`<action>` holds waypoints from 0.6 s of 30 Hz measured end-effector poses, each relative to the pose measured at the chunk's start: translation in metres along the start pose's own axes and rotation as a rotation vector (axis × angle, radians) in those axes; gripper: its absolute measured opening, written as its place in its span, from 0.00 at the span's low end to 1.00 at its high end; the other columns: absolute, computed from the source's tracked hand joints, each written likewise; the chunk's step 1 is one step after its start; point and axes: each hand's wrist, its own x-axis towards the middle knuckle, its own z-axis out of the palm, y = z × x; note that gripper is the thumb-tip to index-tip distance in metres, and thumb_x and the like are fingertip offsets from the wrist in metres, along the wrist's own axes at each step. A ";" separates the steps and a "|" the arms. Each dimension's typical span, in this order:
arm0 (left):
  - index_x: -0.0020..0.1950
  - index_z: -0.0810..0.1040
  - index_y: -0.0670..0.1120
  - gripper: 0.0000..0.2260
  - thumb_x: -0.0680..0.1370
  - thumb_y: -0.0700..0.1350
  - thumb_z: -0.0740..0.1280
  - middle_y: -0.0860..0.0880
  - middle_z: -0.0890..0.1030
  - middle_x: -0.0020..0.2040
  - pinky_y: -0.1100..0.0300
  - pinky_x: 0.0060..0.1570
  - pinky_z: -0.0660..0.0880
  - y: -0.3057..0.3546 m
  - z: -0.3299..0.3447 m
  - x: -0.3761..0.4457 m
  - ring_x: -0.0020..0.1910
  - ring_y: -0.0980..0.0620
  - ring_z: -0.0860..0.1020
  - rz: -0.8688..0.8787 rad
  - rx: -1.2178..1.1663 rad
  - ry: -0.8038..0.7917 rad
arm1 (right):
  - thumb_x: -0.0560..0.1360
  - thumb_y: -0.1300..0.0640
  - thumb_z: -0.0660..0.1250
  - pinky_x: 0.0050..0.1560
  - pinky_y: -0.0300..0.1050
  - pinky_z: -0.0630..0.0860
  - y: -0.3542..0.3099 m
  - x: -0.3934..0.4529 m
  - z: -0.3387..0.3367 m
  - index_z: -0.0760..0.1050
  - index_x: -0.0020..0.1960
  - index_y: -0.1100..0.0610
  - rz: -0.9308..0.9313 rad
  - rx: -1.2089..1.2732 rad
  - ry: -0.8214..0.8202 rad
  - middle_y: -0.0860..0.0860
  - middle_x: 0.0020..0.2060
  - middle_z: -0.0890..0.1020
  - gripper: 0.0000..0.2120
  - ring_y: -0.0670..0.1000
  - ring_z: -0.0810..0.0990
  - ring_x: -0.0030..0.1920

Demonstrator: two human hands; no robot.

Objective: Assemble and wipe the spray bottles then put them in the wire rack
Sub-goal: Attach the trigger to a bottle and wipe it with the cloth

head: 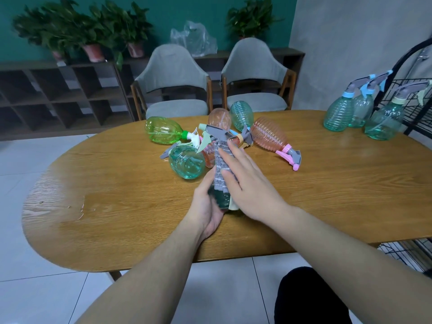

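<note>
Wooden table — left hand grips bottle, right hand (fingers straight) presses cloth.

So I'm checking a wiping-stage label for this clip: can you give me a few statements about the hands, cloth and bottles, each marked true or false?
1. The left hand grips the dark green bottle from below. True.
2. The right hand presses a grey cloth against that bottle. True.
3. The light green bottle stands upright. False: it lies on its side on the table.
4. Three teal bottles stand at the table's far right. True.
5. The pink-triggered bottle is in the wire rack. False: it lies on the table.
</note>
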 end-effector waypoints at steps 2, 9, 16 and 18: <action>0.73 0.75 0.42 0.21 0.84 0.50 0.61 0.39 0.82 0.65 0.39 0.69 0.72 0.000 -0.001 0.000 0.67 0.40 0.78 0.008 -0.018 0.014 | 0.85 0.46 0.49 0.78 0.46 0.47 -0.002 0.010 -0.003 0.51 0.80 0.41 0.052 0.081 -0.019 0.38 0.80 0.47 0.24 0.42 0.44 0.79; 0.68 0.79 0.42 0.17 0.84 0.48 0.60 0.42 0.84 0.60 0.46 0.66 0.75 0.001 -0.002 0.001 0.59 0.45 0.82 0.014 -0.090 0.001 | 0.85 0.48 0.48 0.77 0.49 0.57 0.001 -0.001 0.012 0.52 0.80 0.46 0.105 0.235 0.085 0.41 0.79 0.55 0.24 0.40 0.54 0.77; 0.67 0.79 0.41 0.21 0.84 0.54 0.60 0.40 0.83 0.62 0.48 0.67 0.75 0.001 -0.002 0.003 0.61 0.43 0.81 0.006 -0.061 0.025 | 0.84 0.46 0.45 0.79 0.51 0.53 0.012 -0.034 0.034 0.45 0.81 0.45 -0.083 0.031 0.133 0.44 0.81 0.45 0.26 0.44 0.45 0.80; 0.67 0.80 0.42 0.25 0.81 0.59 0.62 0.40 0.83 0.64 0.47 0.68 0.74 0.003 0.000 0.001 0.64 0.42 0.81 -0.014 -0.043 0.007 | 0.84 0.46 0.45 0.79 0.51 0.51 0.015 -0.038 0.038 0.45 0.81 0.46 -0.137 -0.018 0.140 0.46 0.81 0.45 0.26 0.47 0.43 0.80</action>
